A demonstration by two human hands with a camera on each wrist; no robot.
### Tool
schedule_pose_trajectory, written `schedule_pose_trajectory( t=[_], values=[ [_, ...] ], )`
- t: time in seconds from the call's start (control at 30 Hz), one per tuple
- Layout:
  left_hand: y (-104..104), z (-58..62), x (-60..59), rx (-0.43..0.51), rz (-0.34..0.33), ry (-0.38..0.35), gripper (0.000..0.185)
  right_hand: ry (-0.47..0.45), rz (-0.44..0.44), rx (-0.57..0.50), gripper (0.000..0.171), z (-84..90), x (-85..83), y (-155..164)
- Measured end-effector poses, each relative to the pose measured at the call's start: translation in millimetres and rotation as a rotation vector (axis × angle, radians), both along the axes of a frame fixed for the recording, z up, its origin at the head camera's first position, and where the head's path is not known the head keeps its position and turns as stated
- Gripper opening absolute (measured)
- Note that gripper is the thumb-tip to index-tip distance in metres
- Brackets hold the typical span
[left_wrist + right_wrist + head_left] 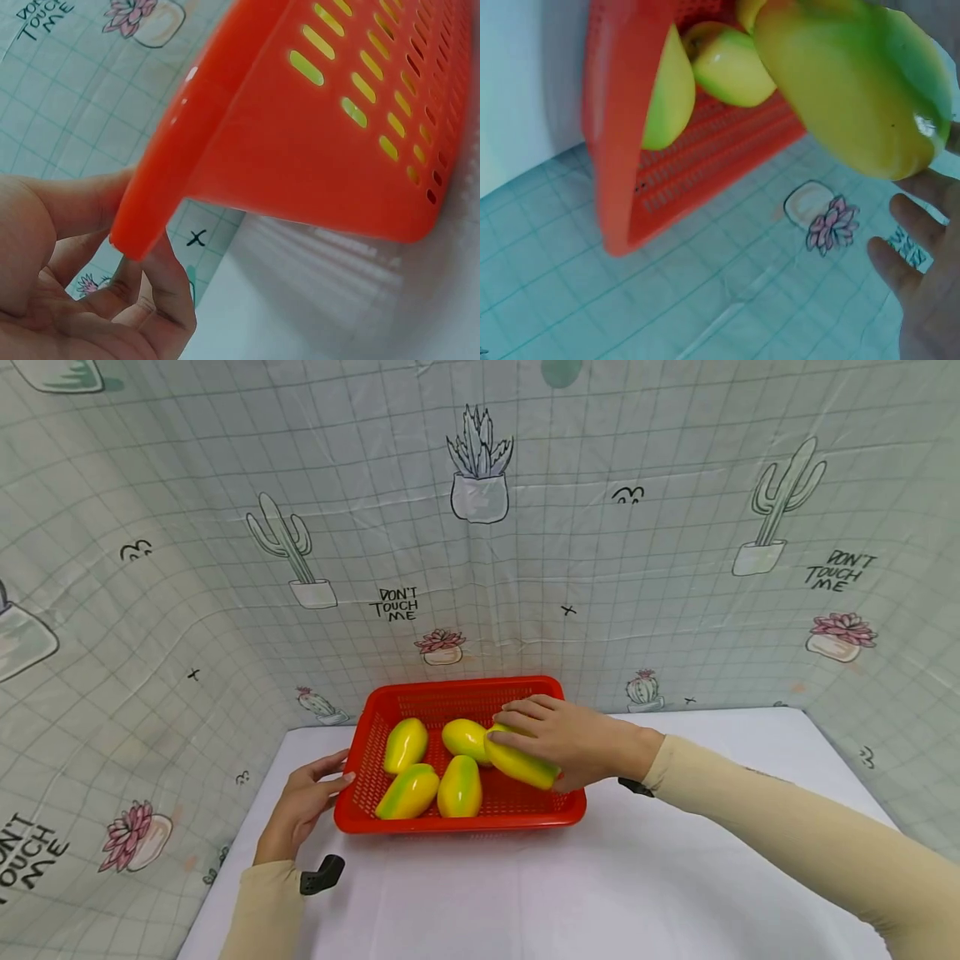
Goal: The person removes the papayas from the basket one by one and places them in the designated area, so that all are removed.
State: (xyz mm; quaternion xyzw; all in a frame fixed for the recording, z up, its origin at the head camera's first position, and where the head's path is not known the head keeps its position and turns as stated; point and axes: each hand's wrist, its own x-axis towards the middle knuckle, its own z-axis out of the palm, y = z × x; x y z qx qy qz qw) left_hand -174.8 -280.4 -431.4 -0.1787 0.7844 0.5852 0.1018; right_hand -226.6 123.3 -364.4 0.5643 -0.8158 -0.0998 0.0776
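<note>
A red plastic basket (457,824) with slotted sides stands on the white-covered table. My left hand (303,802) pinches its left rim; in the left wrist view the thumb lies on one side of the rim (169,169) and the fingers curl round the other. Over the basket's right part, my right hand (577,739) grips a yellow-green mango (522,762), thumb and fingers on its opposite sides. Its surface is glossy, greener along one side in the right wrist view (855,90). Several similar mangoes, among them one at the front middle (460,787), lie in the basket's left and middle.
A pale grid-patterned cloth (555,560) printed with cacti and lettering hangs behind and beside the table. The white tabletop (450,902) extends in front of the basket and to its right (712,752). The basket's back rim (465,686) is near the cloth.
</note>
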Motion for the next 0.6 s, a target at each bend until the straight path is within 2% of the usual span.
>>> schedule_pose_trajectory(
  t=[0.23,0.6],
  values=[
    [-2,0.1,0.8,0.013,-0.013,-0.002,0.062,0.015,0.013,-0.089,0.096,-3.6,2.0,25],
    [-3,-0.9,-0.4,0.008,-0.009,-0.001,0.062,0.027,-0.061,-0.247,0.102,-6.3,3.7,68]
  ],
)
